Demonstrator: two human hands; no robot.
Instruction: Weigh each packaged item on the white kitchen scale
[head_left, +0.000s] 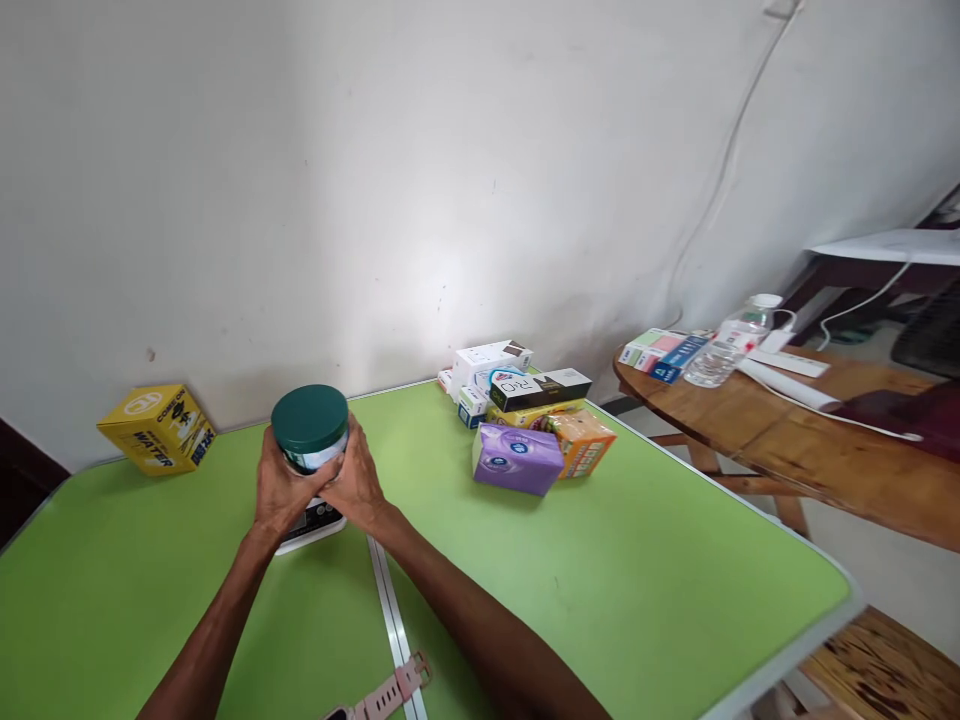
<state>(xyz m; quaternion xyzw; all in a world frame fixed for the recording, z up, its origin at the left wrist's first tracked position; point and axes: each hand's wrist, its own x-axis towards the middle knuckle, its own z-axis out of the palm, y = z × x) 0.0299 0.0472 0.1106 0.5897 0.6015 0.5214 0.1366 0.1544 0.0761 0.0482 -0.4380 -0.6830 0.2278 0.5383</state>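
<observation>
Between both palms is a round jar [310, 420] with a dark green lid. My left hand [283, 490] wraps its left side and my right hand [355, 475] its right side, the thumbs meeting at the front. Under the jar is a white device with a dark front panel, which looks like a small scale [315, 533]. Whether the jar rests on it or hovers just above, I cannot tell. A pink-strapped watch [386, 697] lies near the table's front edge, between my forearms.
The green folding table [637, 590] has a metal seam down its middle. A yellow box [159, 430] stands at the back left. Right of centre is a pile with a purple tissue pack [517, 460] and an orange box [583, 443]. A wooden table [840, 455] holds a water bottle [733, 342].
</observation>
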